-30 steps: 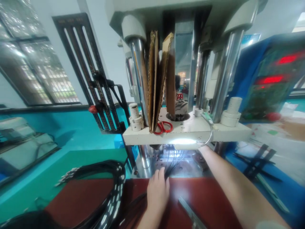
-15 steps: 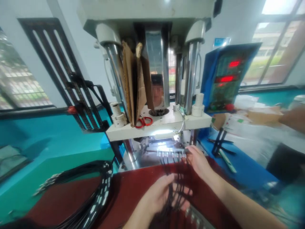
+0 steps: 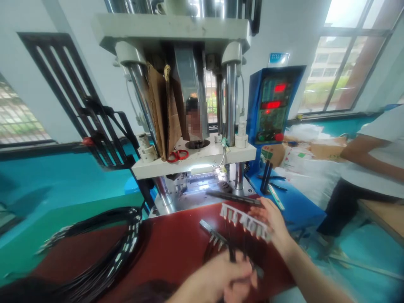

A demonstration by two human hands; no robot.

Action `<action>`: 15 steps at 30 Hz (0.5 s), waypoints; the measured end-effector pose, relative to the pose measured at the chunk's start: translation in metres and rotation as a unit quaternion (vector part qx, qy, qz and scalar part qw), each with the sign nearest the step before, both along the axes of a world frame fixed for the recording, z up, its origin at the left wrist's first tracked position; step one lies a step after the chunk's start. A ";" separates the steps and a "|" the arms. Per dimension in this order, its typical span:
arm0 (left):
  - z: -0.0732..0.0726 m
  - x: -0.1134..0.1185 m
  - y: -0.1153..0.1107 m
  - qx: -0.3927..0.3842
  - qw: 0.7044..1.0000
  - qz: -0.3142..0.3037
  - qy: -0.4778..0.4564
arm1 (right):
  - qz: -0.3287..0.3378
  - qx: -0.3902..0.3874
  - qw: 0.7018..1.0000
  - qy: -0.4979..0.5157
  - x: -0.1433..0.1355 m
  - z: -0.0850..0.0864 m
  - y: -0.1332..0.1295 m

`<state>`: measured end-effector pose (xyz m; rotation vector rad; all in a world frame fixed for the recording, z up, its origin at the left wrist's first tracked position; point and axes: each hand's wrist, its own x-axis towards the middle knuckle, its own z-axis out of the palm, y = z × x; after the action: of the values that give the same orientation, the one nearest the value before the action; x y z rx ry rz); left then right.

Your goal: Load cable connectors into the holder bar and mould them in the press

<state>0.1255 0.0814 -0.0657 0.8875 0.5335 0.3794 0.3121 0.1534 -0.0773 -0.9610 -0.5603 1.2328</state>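
My right hand point(image 3: 272, 219) is closed on one end of a pale strip of moulded cable ends point(image 3: 244, 219). A dark slim bar point(image 3: 232, 197) reaches leftward from the same hand, just above the strip; its kind is unclear. Lower down, my left hand point(image 3: 235, 273) has its fingers curled around black cables point(image 3: 232, 250), which hang beneath the strip. Behind that hand a metal bar with small pegs point(image 3: 213, 230) lies over the dark red tabletop point(image 3: 176, 248), partly hidden. Motion blurs the cables between the hands.
A press point(image 3: 192, 162) with a lit lower bed stands ahead, carrying red-handled scissors point(image 3: 177, 156) and cardboard point(image 3: 159, 113). Coiled black cables point(image 3: 126, 244) lie left. Right are a blue control box point(image 3: 268, 105), a blue stand with tools point(image 3: 296, 202) and a person point(image 3: 372, 155).
The strip has come away from the press bed towards me, now tilted down to the right. My left hand has lowered slightly and closed around the cables. The view has shifted; a person appears at right.
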 end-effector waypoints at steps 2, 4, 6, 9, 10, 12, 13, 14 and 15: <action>-0.001 -0.002 -0.015 0.035 0.999 0.013 0.009 | -0.003 -0.007 1.000 -0.014 0.018 -0.006 -0.001; 0.001 -0.004 -0.022 0.020 0.999 0.044 0.005 | -0.011 -0.002 0.999 -0.044 0.034 -0.012 -0.005; 0.003 -0.006 -0.022 -0.007 0.998 0.056 0.000 | -0.014 -0.024 0.995 -0.091 0.047 -0.019 -0.012; 0.005 -0.007 -0.015 -0.008 0.999 0.043 0.001 | 0.000 -0.070 0.986 -0.150 0.062 -0.026 -0.025; 0.005 -0.008 -0.013 -0.005 0.999 0.036 0.005 | 0.021 -0.074 0.983 -0.165 0.066 -0.028 -0.030; 0.004 -0.007 -0.010 -0.001 1.000 0.024 0.016 | 0.078 -0.057 0.969 -0.228 0.076 -0.030 -0.037; 0.003 -0.007 -0.010 0.000 1.000 0.019 0.021 | 0.100 -0.036 0.952 -0.287 0.080 -0.031 -0.040; 0.003 -0.006 -0.010 0.002 0.999 0.015 0.028 | 0.109 -0.008 0.925 -0.364 0.084 -0.032 -0.042; 0.003 -0.005 -0.011 0.005 0.999 0.012 0.039 | 0.105 0.019 0.887 -0.450 0.087 -0.034 -0.043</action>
<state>0.1206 0.0706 -0.0625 0.9078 0.6148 0.3716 0.3994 0.1106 -0.1109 -1.4592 -1.4421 0.8957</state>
